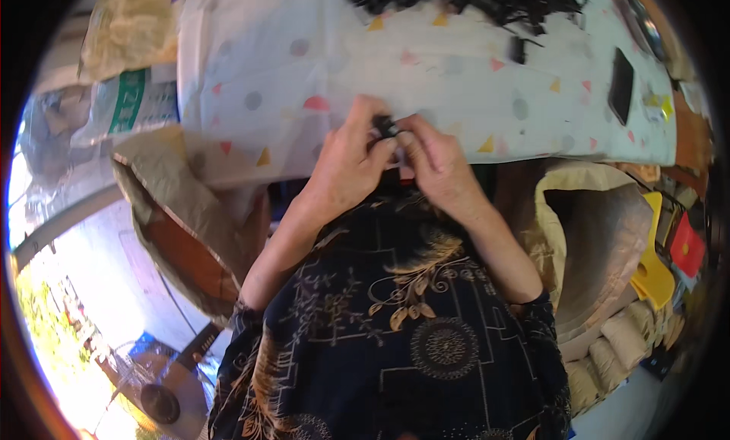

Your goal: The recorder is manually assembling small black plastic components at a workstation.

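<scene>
Dark patterned shirt [380,318] nearest my cam. L hand [348,157] & R hand [439,163] both pinch a small black piece [385,126] over the surface [456,83], by its near edge; I'd go light & steady w/ both. Hands hide most of it, shape blurred; black pile [471,1] cut off up top

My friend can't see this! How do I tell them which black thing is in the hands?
Find the pale tablecloth dotted with coloured shapes. Near its closest edge, the left hand and right hand together pinch a small black piece. While the black pile lies farther away, only this piece is held.
</scene>
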`<action>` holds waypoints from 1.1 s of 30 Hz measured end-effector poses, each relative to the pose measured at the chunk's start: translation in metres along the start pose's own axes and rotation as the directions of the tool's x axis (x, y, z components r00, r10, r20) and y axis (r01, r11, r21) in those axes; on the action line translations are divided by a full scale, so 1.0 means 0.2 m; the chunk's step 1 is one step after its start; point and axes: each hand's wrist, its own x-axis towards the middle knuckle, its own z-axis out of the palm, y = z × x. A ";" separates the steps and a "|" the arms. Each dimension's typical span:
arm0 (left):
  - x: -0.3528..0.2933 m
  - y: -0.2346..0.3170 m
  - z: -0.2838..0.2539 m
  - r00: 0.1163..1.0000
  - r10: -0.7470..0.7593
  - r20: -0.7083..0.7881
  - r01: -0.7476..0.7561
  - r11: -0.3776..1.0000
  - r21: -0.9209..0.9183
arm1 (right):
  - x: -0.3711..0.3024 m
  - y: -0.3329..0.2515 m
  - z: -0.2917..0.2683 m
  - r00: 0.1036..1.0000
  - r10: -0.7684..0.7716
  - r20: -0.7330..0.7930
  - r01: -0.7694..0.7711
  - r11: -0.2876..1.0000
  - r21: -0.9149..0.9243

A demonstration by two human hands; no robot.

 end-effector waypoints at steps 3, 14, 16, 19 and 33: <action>0.00 -0.02 0.05 0.996 0.014 -0.090 -0.010 0.999 0.044 | 0.02 0.01 0.01 0.999 -0.029 -0.032 0.032 0.995 0.096; 0.08 0.00 -0.10 0.940 0.225 -0.258 -0.021 0.790 0.613 | 0.19 0.14 -0.54 0.800 -0.362 -0.479 -0.057 0.747 -0.662; 0.07 -0.06 -0.23 0.935 0.251 -0.252 0.017 0.676 0.737 | 0.26 0.20 -0.67 0.721 -0.502 -0.478 -0.108 0.600 -0.793; 0.08 -0.10 -0.37 0.927 0.281 -0.250 0.042 0.583 0.811 | 0.32 0.24 -0.73 0.814 -0.371 -0.447 -0.226 0.507 -0.832; 0.12 0.01 -0.23 0.879 -0.048 0.475 0.299 0.831 -0.468 | 0.11 -0.05 -0.27 0.786 -0.545 0.291 0.569 0.457 -0.683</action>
